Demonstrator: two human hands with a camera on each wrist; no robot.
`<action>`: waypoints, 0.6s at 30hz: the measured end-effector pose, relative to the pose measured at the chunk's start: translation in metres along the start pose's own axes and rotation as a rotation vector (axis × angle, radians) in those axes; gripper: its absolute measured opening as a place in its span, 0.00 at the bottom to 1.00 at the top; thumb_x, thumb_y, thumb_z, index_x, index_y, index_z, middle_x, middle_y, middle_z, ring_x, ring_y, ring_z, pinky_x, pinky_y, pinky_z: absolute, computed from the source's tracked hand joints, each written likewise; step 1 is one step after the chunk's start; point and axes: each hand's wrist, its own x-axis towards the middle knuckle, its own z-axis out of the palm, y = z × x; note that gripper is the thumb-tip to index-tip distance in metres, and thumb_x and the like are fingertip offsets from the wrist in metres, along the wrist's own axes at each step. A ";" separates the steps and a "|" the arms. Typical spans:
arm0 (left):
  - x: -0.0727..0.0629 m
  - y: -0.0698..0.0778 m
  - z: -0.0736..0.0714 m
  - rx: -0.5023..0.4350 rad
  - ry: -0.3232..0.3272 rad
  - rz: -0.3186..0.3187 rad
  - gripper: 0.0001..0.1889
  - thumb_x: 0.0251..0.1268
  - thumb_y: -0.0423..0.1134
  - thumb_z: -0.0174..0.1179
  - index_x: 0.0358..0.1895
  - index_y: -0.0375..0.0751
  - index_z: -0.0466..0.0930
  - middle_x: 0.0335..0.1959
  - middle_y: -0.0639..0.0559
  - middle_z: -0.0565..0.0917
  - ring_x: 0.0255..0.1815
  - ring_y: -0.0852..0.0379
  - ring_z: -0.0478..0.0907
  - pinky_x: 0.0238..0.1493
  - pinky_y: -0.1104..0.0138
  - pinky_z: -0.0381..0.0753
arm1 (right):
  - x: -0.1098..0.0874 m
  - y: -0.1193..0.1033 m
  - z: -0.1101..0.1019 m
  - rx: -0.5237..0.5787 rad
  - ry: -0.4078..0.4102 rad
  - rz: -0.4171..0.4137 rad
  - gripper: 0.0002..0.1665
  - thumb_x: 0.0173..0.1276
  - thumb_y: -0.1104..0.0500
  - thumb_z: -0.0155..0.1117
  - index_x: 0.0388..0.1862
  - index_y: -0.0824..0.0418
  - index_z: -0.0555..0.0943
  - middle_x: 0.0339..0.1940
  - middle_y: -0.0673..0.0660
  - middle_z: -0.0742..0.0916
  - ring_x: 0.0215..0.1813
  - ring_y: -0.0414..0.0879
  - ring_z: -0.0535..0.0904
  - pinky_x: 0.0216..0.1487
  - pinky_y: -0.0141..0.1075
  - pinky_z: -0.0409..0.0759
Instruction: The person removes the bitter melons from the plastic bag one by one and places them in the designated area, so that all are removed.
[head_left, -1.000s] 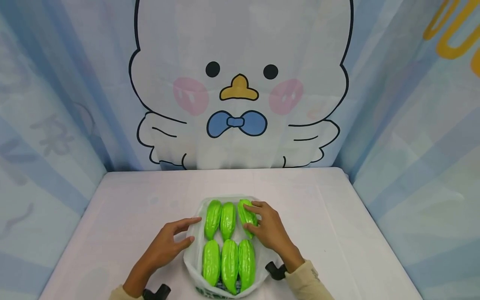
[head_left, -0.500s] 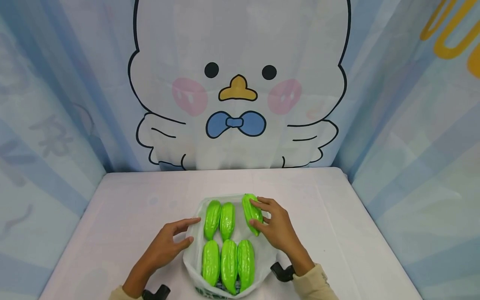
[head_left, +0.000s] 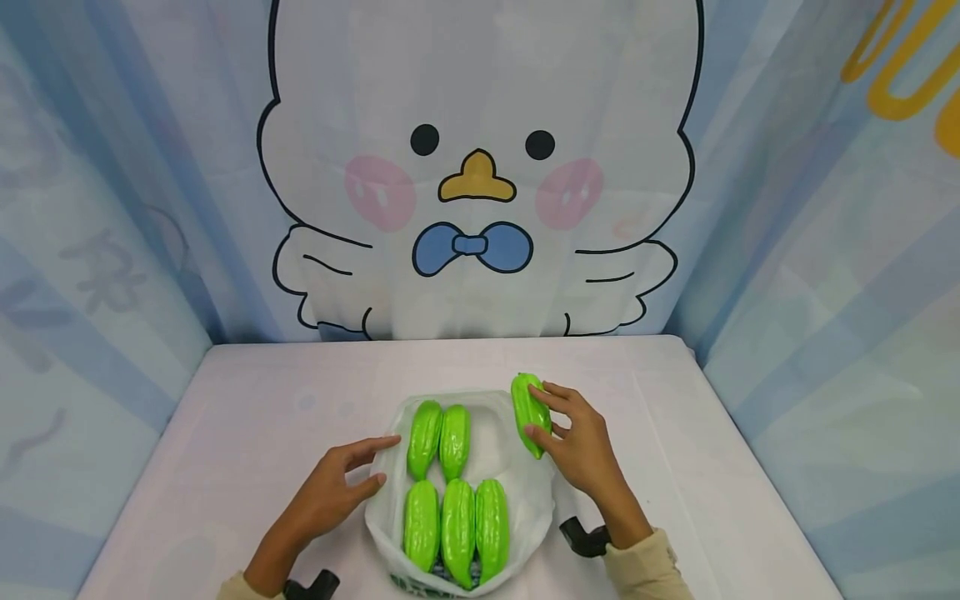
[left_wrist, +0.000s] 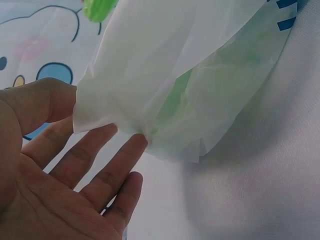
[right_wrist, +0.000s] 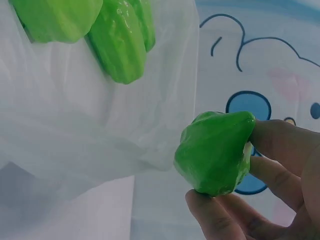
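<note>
My right hand [head_left: 588, 446] holds a light-green, ridged bitter melon [head_left: 527, 408] between thumb and fingers, over the far right rim of a white plastic bag [head_left: 532, 508]. In the right wrist view the held melon points end-on toward the camera, with the fingertips round its side. The bag stands with its mouth wide, and several like melons lie inside: two in the far row, three in the near row [head_left: 459, 529]. My left hand [head_left: 337, 492] grips the bag's left rim; in the left wrist view its fingertips [left_wrist: 137, 142] press the thin plastic from outside.
A white-clothed table [head_left: 262, 417] carries the bag near its front. Behind it hangs a curtain [head_left: 480, 300] with a cartoon bird, and blue-and-white cloth closes both sides. Black camera mounts [head_left: 585, 537] sit at the wrists.
My right hand has lifted the far-row right-hand melon and moved it rightward and away to the bag's rim, leaving a gap in that row. The left hand has stayed in place.
</note>
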 end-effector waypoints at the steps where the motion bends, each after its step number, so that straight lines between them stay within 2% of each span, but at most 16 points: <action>1: 0.000 0.000 0.000 0.005 -0.003 0.001 0.27 0.76 0.40 0.65 0.76 0.45 0.76 0.79 0.41 0.74 0.79 0.30 0.69 0.76 0.32 0.69 | 0.000 0.001 -0.002 -0.001 0.006 0.005 0.37 0.66 0.64 0.78 0.74 0.52 0.80 0.79 0.62 0.75 0.77 0.64 0.75 0.60 0.46 0.87; 9: 0.000 -0.003 0.001 -0.002 -0.006 0.000 0.27 0.76 0.43 0.65 0.76 0.46 0.76 0.79 0.41 0.73 0.80 0.29 0.68 0.76 0.31 0.68 | 0.000 0.015 -0.009 -0.020 0.047 0.043 0.37 0.66 0.65 0.78 0.74 0.54 0.80 0.79 0.61 0.75 0.79 0.64 0.74 0.60 0.47 0.86; 18: 0.000 -0.002 0.000 -0.007 -0.006 -0.023 0.28 0.76 0.42 0.65 0.76 0.45 0.76 0.79 0.41 0.73 0.80 0.30 0.68 0.75 0.31 0.68 | 0.003 0.034 -0.010 -0.029 0.055 0.102 0.37 0.67 0.65 0.77 0.75 0.55 0.79 0.79 0.63 0.75 0.80 0.65 0.71 0.62 0.48 0.85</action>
